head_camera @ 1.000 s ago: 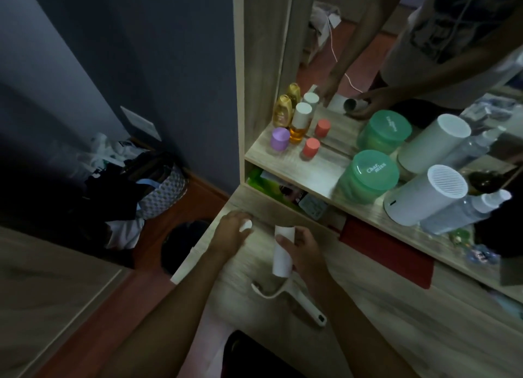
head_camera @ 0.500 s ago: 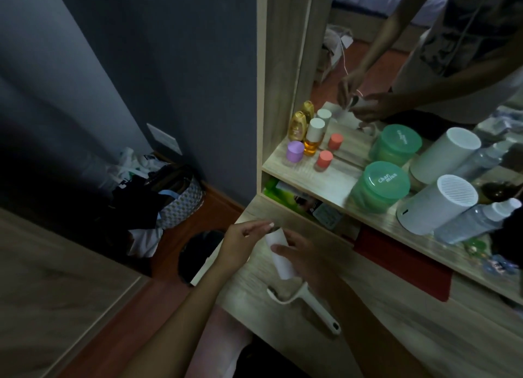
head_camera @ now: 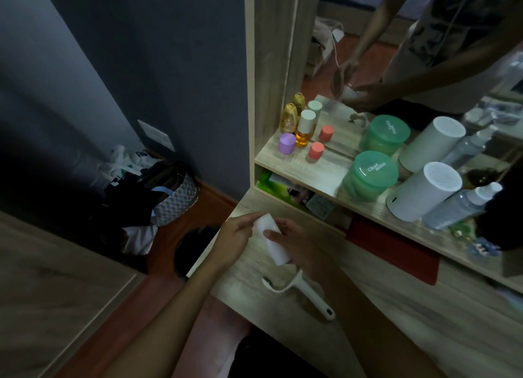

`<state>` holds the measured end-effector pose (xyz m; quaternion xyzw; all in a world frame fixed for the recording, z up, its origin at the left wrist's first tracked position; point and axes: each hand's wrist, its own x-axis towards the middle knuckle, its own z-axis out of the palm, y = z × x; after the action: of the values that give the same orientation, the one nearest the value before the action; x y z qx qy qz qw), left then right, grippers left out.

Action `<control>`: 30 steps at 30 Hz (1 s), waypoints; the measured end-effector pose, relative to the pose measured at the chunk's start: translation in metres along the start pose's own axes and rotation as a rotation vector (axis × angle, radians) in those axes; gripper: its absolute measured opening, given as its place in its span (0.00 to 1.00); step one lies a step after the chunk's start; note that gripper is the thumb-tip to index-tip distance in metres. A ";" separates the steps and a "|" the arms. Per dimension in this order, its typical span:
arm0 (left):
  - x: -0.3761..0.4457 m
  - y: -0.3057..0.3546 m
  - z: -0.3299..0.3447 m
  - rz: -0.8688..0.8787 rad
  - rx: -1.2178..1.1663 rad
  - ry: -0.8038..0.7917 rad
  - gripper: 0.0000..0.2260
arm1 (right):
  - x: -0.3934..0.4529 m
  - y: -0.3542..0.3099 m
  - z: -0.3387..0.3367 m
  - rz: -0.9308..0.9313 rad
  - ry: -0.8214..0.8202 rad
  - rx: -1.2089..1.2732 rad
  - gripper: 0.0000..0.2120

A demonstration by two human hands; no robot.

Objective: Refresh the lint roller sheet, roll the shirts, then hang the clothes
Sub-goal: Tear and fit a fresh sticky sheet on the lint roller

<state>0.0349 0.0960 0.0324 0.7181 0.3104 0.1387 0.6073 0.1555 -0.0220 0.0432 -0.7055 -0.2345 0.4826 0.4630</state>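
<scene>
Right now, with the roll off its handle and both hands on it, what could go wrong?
The lint roll is held above the desk edge; if the right hand or left hand slips, it may drop to the floor near the bin. The handle lies loose by the right wrist and could get knocked.

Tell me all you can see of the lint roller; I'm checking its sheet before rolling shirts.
The lint roller has a white paper-wrapped roll, looking clean, on a white plastic frame whose curved arm leads to a straight handle with a hole at its end. It is tilted, roll uppermost, handle low over the desk; whether it touches is unclear. The right hand grips the roll from the right. The left hand pinches its top edge; no peeled sheet shows.
</scene>
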 end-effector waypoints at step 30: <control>-0.020 -0.004 0.002 -0.016 0.199 -0.155 0.42 | 0.014 0.001 -0.003 0.496 -0.123 0.605 0.20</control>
<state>0.0192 0.0826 0.0314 0.7809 0.2807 0.0463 0.5562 0.1642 -0.0131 0.0361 -0.5424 0.0683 0.6684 0.5043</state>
